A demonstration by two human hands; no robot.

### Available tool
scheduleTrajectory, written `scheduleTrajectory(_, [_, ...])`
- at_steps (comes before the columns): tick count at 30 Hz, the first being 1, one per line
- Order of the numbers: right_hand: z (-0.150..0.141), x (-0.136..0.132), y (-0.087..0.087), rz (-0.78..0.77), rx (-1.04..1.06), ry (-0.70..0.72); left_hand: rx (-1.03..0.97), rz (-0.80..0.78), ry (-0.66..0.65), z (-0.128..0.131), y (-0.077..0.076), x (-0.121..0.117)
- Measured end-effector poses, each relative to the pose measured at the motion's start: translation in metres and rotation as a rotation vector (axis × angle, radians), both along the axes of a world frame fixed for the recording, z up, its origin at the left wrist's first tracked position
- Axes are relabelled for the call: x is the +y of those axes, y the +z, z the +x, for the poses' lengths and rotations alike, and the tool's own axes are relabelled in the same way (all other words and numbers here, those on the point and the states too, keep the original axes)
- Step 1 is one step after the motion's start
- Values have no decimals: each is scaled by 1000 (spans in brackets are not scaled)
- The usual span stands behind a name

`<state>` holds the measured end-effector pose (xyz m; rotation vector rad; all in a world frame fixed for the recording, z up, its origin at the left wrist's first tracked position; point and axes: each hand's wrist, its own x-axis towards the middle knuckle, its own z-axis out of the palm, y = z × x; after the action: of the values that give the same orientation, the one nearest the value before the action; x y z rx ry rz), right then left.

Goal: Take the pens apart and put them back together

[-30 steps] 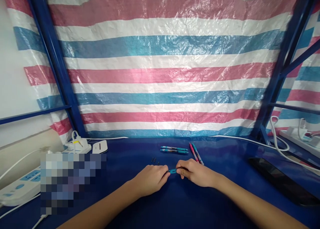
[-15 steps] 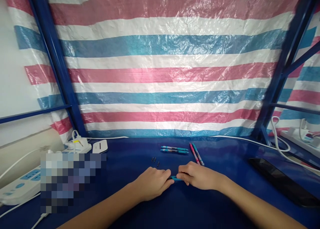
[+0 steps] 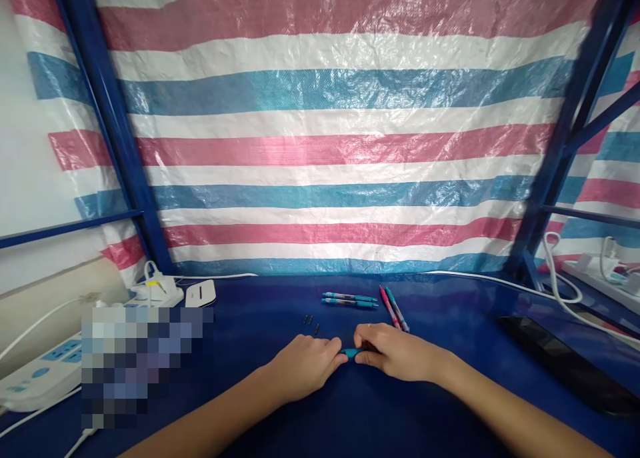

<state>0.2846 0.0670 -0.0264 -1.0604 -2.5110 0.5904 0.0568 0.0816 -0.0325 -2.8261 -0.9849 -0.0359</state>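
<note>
Being pinched from both ends by the fingers [image 3: 332,349] of the left hand [image 3: 303,367] and right hand [image 3: 400,353], a short teal pen part [image 3: 351,353] is held between them over the blue counter [image 3: 240,305]. Two lying pens [image 3: 349,299], a crossed pink-and-teal pen pair [image 3: 393,309] and tiny black pieces [image 3: 309,320] are laid out just beyond.

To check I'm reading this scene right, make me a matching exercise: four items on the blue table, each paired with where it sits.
Items:
1. Teal plastic piece
2. Small dark pieces
3. Two pens side by side
4. Pink and teal pens

Places:
A. Slanted, just beyond the right hand
B. Just beyond the left hand
C. Between both hands' fingers
D. Lying level, left of the slanted pens

Pairs: 1-C, 2-B, 3-D, 4-A
</note>
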Motion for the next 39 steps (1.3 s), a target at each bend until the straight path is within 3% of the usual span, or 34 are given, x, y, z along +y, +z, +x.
scheduleTrajectory(4, [-2,0,1,58,-10,7,-21,-18,4,-1,0,1])
scheduleTrajectory(9, [1,0,-1,-54,11,-34,15,-32,23,0,3,1])
scheduleTrajectory(16, [-2,1,-1,47,-9,6,0,-27,30,0,2,2])
scheduleTrajectory(21, [0,1,-1,-16,2,-25,0,-27,21,-1,1,3])
scheduleTrajectory(39, [-2,-1,2,29,-27,-5,-27,-42,30,-2,1,4])
